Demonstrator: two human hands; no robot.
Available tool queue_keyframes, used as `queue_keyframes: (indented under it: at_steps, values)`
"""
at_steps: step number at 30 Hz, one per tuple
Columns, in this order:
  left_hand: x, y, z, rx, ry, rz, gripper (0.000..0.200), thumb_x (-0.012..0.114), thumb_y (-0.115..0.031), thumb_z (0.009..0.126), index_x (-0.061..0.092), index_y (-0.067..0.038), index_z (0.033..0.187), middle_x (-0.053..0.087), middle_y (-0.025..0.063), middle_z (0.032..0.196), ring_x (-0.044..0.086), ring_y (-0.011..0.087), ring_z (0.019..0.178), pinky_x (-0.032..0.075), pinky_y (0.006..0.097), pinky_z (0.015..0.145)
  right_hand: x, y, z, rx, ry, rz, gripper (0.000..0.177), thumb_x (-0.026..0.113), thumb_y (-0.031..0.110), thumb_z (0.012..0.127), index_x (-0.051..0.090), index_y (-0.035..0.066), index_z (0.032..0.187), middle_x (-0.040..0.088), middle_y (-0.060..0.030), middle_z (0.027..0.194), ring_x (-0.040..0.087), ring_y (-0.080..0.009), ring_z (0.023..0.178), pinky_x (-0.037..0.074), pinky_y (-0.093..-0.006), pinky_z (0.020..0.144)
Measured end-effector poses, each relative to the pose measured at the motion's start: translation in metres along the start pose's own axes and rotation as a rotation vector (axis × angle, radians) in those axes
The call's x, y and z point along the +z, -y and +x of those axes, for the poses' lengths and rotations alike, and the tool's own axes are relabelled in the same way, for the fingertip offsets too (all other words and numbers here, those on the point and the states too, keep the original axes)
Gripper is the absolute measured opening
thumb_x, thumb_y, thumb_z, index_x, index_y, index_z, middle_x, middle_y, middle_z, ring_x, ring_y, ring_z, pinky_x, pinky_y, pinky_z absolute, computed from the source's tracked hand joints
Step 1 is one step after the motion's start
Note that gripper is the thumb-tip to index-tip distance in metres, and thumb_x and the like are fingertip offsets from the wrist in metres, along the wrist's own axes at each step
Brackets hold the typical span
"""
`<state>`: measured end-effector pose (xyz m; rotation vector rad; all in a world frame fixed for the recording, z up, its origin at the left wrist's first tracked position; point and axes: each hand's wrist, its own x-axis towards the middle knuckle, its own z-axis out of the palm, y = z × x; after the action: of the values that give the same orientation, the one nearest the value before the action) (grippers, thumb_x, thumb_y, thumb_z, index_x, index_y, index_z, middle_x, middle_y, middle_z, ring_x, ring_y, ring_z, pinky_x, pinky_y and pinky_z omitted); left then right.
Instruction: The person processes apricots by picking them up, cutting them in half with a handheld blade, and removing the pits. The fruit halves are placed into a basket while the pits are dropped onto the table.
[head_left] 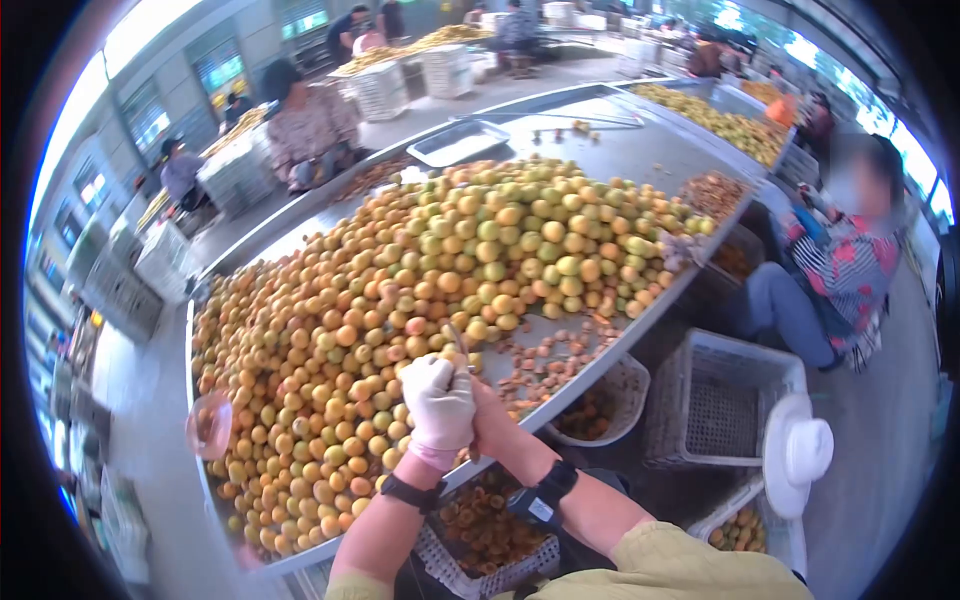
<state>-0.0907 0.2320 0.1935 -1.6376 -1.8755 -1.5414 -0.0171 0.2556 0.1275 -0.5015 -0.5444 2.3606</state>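
Orange and green-yellow fruits (pixel 390 290) lie heaped on a large metal table (pixel 560 398). At the near edge of the heap, my left hand (pixel 438 402) wears a pale glove, and its fingers are closed around a fruit (pixel 455 360) that is mostly hidden. My right hand (pixel 490 418) is bare and pressed against the left one, with its fingers closed on a thin tool, perhaps a knife (pixel 458 342), whose tip points up and away. Several reddish-brown pits (pixel 550 362) are scattered on the metal just right of my hands.
Below the table edge are a basket of fruit pieces (pixel 485 525), a round tub (pixel 625 395), and an empty crate (pixel 735 400). A white hat (pixel 800 452) lies at the right. A co-worker (pixel 840 250) sits at the right; another person (pixel 305 125) is across the table. A tray (pixel 458 143) rests at the far side.
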Motion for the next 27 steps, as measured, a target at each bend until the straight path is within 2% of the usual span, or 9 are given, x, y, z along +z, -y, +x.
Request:
queue_keyframes:
  at_steps: [14, 16, 18, 19, 20, 22, 24, 25, 27]
  values:
    - [0.054, -0.038, 0.012, 0.109, 0.088, -0.091, 0.026, 0.062, 0.008, 0.071, 0.043, -0.005, 0.058, 0.043, 0.0079, 0.063, 0.044, 0.0274, 0.063, 0.037, 0.0377, 0.061, -0.005, 0.076, -0.019, 0.05, -0.036, -0.086, 0.038, 0.052, 0.047, 0.091, 0.061, 0.012, 0.103, 0.064, -0.0001, 0.091, 0.062, -0.0098, 0.08, 0.051, -0.0257, 0.067]
    - [0.07, -0.021, 0.002, -0.285, 0.044, -0.414, 0.022, 0.058, -0.002, 0.085, 0.047, -0.005, 0.066, 0.048, 0.0021, 0.066, 0.048, 0.0136, 0.065, 0.04, 0.0285, 0.057, -0.012, 0.068, -0.003, -0.106, -0.085, -0.055, 0.04, 0.052, 0.048, 0.09, 0.059, 0.009, 0.099, 0.064, -0.0018, 0.089, 0.062, -0.0116, 0.08, 0.05, -0.0277, 0.064]
    - [0.073, -0.044, 0.008, -0.85, -0.113, -0.973, 0.017, 0.053, -0.013, 0.093, 0.052, -0.005, 0.077, 0.053, -0.0002, 0.073, 0.05, 0.0093, 0.067, 0.043, 0.0234, 0.057, -0.011, 0.077, -0.008, -0.418, -0.235, -0.797, 0.039, 0.053, 0.045, 0.09, 0.056, 0.006, 0.092, 0.064, -0.0097, 0.083, 0.063, -0.0205, 0.078, 0.049, -0.0336, 0.064]
    - [0.075, -0.032, 0.0, -0.825, -0.101, -1.066, 0.018, 0.049, -0.021, 0.096, 0.054, -0.005, 0.089, 0.056, 0.0004, 0.079, 0.053, 0.0095, 0.067, 0.047, 0.0223, 0.058, -0.012, 0.082, -0.012, -0.428, -0.256, -0.792, 0.039, 0.053, 0.045, 0.09, 0.056, 0.006, 0.092, 0.064, -0.0097, 0.083, 0.063, -0.0205, 0.078, 0.049, -0.0336, 0.064]
    - [0.084, -0.033, 0.003, -0.993, -0.211, -1.154, 0.019, 0.051, -0.026, 0.095, 0.053, -0.009, 0.086, 0.049, -0.0035, 0.065, 0.046, 0.0088, 0.056, 0.042, 0.0223, 0.053, -0.008, 0.087, -0.018, -0.457, -0.28, -0.984, 0.042, 0.054, 0.046, 0.089, 0.054, 0.004, 0.09, 0.062, -0.0116, 0.077, 0.062, -0.0247, 0.074, 0.047, -0.0352, 0.063]
    - [0.091, -0.045, 0.0, -1.12, -0.291, -1.235, 0.02, 0.053, -0.028, 0.094, 0.054, -0.008, 0.088, 0.05, -0.0031, 0.067, 0.047, 0.0087, 0.056, 0.043, 0.0228, 0.054, -0.012, 0.09, -0.021, -0.482, -0.31, -1.178, 0.046, 0.055, 0.048, 0.088, 0.052, 0.002, 0.088, 0.059, -0.0136, 0.07, 0.061, -0.029, 0.07, 0.046, -0.0367, 0.062]
    - [0.082, -0.062, 0.0, -1.054, -0.212, -1.132, 0.02, 0.051, -0.025, 0.095, 0.054, -0.006, 0.09, 0.054, -0.0009, 0.074, 0.051, 0.0091, 0.061, 0.045, 0.0225, 0.056, -0.019, 0.086, -0.017, -0.56, -0.335, -1.205, 0.043, 0.055, 0.045, 0.088, 0.052, 0.002, 0.089, 0.057, -0.0173, 0.067, 0.06, -0.0351, 0.069, 0.046, -0.0395, 0.063]
    - [0.08, -0.065, -0.001, -0.983, -0.142, -1.027, 0.019, 0.05, -0.023, 0.096, 0.055, -0.004, 0.093, 0.058, 0.0014, 0.081, 0.054, 0.0094, 0.066, 0.048, 0.0222, 0.058, -0.023, 0.085, -0.016, -0.532, -0.319, -1.149, 0.04, 0.055, 0.043, 0.088, 0.052, 0.002, 0.09, 0.059, -0.0149, 0.071, 0.06, -0.0288, 0.07, 0.046, -0.037, 0.064]
    - [0.083, -0.061, -0.004, -0.916, -0.097, -0.971, 0.018, 0.05, -0.02, 0.096, 0.054, -0.004, 0.088, 0.058, 0.0011, 0.081, 0.054, 0.0083, 0.067, 0.047, 0.0212, 0.057, -0.033, 0.076, -0.009, -0.546, -0.316, -0.996, 0.039, 0.055, 0.042, 0.088, 0.052, 0.002, 0.09, 0.059, -0.0179, 0.074, 0.06, -0.0312, 0.07, 0.046, -0.0389, 0.064]
